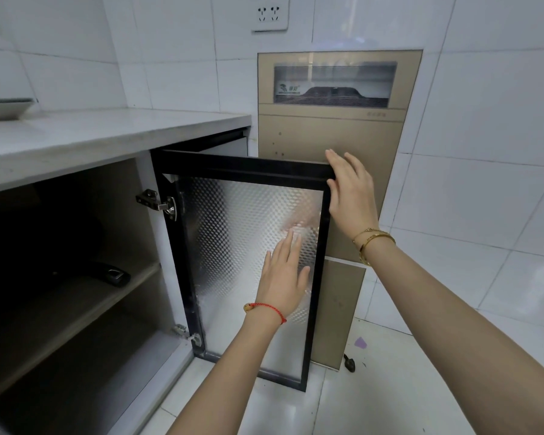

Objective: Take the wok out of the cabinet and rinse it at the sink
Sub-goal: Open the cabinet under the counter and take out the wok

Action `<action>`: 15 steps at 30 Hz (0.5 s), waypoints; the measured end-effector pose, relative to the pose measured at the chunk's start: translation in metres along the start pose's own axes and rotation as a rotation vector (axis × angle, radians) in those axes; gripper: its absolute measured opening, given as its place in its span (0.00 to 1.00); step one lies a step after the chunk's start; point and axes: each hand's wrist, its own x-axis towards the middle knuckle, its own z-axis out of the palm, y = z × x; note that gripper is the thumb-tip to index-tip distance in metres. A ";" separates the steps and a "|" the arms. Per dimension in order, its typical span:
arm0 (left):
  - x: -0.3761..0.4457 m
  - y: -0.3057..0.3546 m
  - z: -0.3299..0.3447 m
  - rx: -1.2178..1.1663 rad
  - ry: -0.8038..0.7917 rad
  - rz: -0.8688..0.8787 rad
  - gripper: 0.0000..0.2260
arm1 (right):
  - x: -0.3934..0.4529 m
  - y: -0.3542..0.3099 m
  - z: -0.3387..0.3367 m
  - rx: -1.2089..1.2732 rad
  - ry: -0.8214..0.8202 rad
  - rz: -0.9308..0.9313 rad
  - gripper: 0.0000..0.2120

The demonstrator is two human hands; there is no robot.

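- On the upper shelf (76,296) inside the open cabinet (145,246), my wok (60,243) sits back in the dark; I can make out its black handle (112,274) pointing toward the opening, the bowl barely readable in shadow.
- Done so far, as I judge it: the cabinet door (248,255) stands swung wide. Left: reach in, lift the wok out, carry it to a sink, which is not in view, and rinse it.
- My left hand (285,274) lies flat on the door's patterned glass, fingers straight and slightly spread, holding nothing.
- My right hand (350,196) rests on the door's top outer corner, fingers straight over the frame, thumb at the edge, not clamped.
- Counted: one wok, one handle, one open door, two hinges (161,204), two shelves' worth of space, the lower one showing nothing I can identify.
- Further out: one tabletop (107,130) above, one tan appliance (336,127) set in the tiled wall, one wall socket (269,14).
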 end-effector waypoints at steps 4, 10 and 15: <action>-0.020 -0.009 -0.019 -0.055 0.064 -0.039 0.26 | -0.005 -0.017 -0.009 -0.084 0.036 -0.035 0.25; -0.059 -0.029 -0.063 -0.102 0.173 -0.088 0.24 | -0.012 -0.064 -0.011 -0.045 0.102 -0.117 0.21; -0.102 -0.049 -0.103 -0.173 0.282 -0.238 0.22 | -0.027 -0.120 0.007 0.210 0.043 -0.158 0.16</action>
